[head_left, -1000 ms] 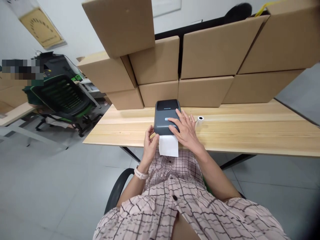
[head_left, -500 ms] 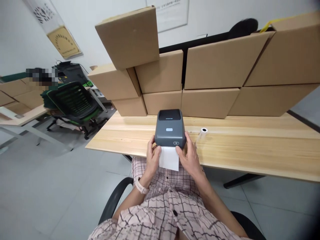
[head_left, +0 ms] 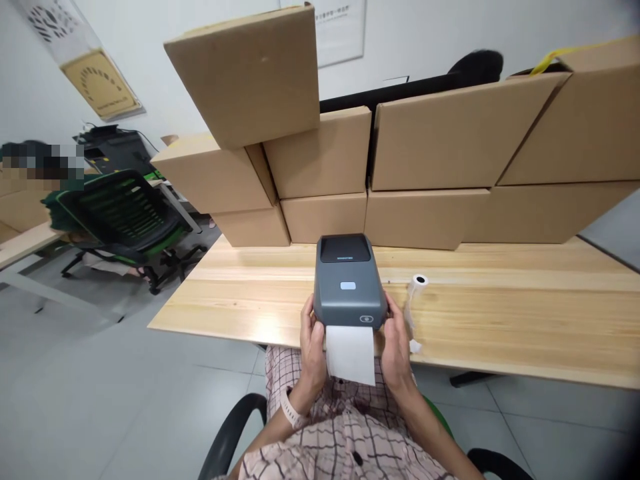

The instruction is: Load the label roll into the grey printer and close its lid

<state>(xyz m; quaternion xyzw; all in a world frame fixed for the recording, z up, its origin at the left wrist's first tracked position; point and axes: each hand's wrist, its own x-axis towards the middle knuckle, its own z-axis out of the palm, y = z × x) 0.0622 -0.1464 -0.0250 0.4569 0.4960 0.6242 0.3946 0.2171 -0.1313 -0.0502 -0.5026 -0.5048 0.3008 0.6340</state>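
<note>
A dark grey label printer [head_left: 347, 287] sits at the front of the wooden table. From its front slot a blank white paper label strip [head_left: 351, 357] hangs past the table edge. My left hand [head_left: 313, 347] grips the printer's left front side, with the fingers partly hidden along its flank. On the opposite side my right hand [head_left: 396, 343] holds the right front corner, fingers curled behind it. To the right stands a small white paper roll [head_left: 419, 285], its loose end trailing toward the table's front edge.
Stacked cardboard boxes [head_left: 425, 147] line the back of the wooden table [head_left: 525, 307]. One box [head_left: 250, 77] on top juts out at the upper left. A black office chair [head_left: 117, 213] and a person [head_left: 43, 167] are at the far left. Chair armrests flank me.
The printer appears nearer and lower in view, with my hands still at its sides. My right thumb has moved off the paper. The view has shifted.
</note>
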